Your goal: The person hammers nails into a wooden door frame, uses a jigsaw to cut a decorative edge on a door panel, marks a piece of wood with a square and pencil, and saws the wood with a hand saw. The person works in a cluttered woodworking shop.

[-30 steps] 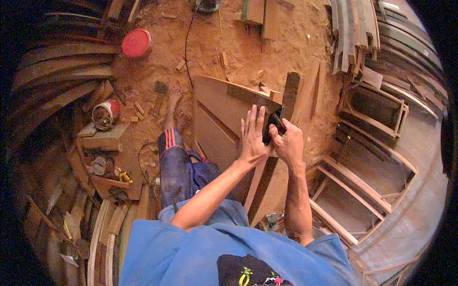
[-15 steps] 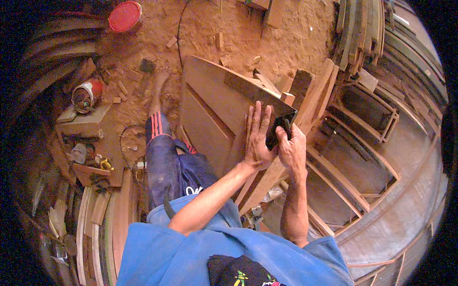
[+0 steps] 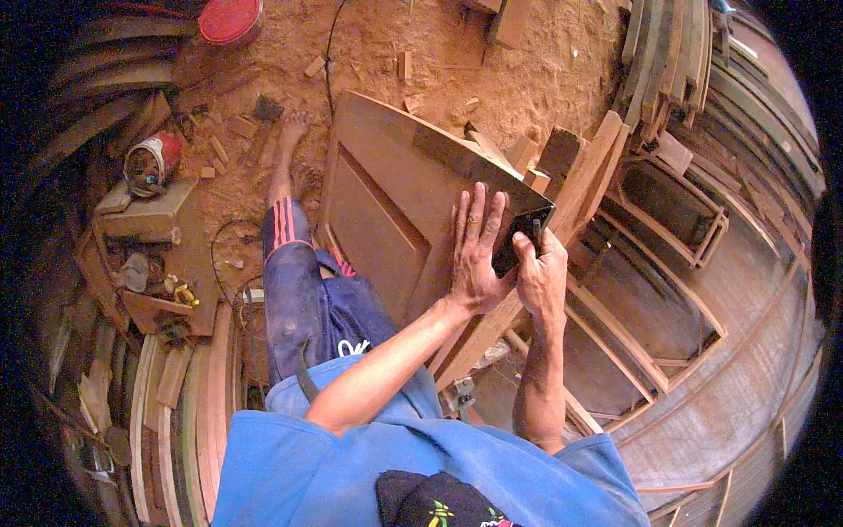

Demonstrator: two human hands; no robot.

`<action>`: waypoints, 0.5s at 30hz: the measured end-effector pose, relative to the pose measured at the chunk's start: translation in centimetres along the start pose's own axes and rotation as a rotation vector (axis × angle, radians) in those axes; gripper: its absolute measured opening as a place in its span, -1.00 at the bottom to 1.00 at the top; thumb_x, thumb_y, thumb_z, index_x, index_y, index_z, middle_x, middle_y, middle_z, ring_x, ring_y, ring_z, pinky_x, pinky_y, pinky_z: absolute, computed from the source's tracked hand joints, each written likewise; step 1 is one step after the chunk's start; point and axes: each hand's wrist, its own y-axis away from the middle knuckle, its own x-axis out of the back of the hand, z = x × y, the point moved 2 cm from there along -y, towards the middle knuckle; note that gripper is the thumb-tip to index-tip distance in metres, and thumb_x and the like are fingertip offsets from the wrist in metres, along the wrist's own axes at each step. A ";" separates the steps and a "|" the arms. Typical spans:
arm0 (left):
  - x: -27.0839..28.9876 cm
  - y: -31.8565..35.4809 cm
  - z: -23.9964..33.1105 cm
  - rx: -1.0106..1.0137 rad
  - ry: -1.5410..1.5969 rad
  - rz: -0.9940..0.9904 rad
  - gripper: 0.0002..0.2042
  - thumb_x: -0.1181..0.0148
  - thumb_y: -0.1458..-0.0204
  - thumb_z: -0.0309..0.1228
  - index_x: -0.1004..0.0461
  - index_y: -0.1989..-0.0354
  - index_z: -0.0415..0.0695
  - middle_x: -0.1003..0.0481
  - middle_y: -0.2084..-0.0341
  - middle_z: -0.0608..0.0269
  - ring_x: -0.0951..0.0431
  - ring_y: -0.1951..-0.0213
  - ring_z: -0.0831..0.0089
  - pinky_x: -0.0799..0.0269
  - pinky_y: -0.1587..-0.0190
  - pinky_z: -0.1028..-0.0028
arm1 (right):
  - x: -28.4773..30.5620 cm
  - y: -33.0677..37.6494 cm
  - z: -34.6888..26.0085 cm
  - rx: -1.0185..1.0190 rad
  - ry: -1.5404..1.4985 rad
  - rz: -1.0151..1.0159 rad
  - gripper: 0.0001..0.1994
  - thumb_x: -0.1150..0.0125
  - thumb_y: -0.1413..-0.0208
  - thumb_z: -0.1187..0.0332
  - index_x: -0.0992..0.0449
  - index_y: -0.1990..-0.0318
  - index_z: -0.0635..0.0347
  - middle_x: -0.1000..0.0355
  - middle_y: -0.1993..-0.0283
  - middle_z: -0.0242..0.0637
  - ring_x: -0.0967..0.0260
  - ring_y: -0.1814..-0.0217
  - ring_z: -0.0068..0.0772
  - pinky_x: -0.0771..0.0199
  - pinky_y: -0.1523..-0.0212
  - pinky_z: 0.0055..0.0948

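A brown wooden panel [image 3: 391, 162], with a long recessed groove in its face, leans at a slant in front of me. My left hand [image 3: 476, 255] lies flat on it near the right-hand corner, fingers stretched out. Close beside it, my right hand [image 3: 543, 277] is closed on a flat black piece [image 3: 529, 230] at the panel's edge, thumb on top. What exactly this piece is I cannot make out. Under and behind the corner run pale wooden beams [image 3: 575, 189], partly hidden by the panel.
Sawdust and wood scraps cover the ground [image 3: 474, 79]. Left of my legs are a wooden box [image 3: 162, 215] with a red-and-white can [image 3: 151, 162], and stacked boards [image 3: 198, 422]. Wooden frames [image 3: 663, 290] lie to the right. A red lid [image 3: 230, 19] is at the far left.
The view has shifted slightly. Both hands keep nearly the same place on the panel and the flat black piece; otherwise little differs.
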 end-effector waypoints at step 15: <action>0.6 -0.3 0.8 -0.011 -0.057 0.018 -0.04 -0.16 0.03 0.22 0.00 -0.52 0.03 0.11 -0.51 -0.08 0.10 -0.48 -0.17 0.22 -0.47 -0.09 | 5.2 -0.7 -2.8 0.184 -0.440 0.363 -0.70 -0.04 -0.38 0.15 -0.44 0.32 0.17 -0.35 0.37 -0.41 -0.28 0.30 -0.51 -0.33 0.21 -0.48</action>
